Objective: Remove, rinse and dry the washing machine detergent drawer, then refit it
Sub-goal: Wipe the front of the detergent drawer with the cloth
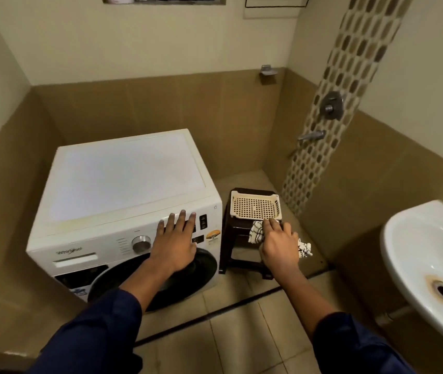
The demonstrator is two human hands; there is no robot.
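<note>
Tiled bathroom corner, seen from above. White front-loading washing machine (123, 201) on the left; its long white detergent drawer (76, 260) seated flush in the upper left of the front panel, beside a silver dial (141, 244). Left hand (175, 242) flat against the control panel, fingers (181, 218) spread and released, gripping nothing. Just right of the machine, a dark brown plastic stool (231, 238) carrying a cream perforated plastic basket (255, 205). Right hand (279, 244) over the stool's front edge, fingers (271, 225) curled and grasping a white cloth with black lines (256, 233), part of it hanging past the hand. White ceramic washbasin (428, 252) at far right. Dark blue sleeves on both arms.
</note>
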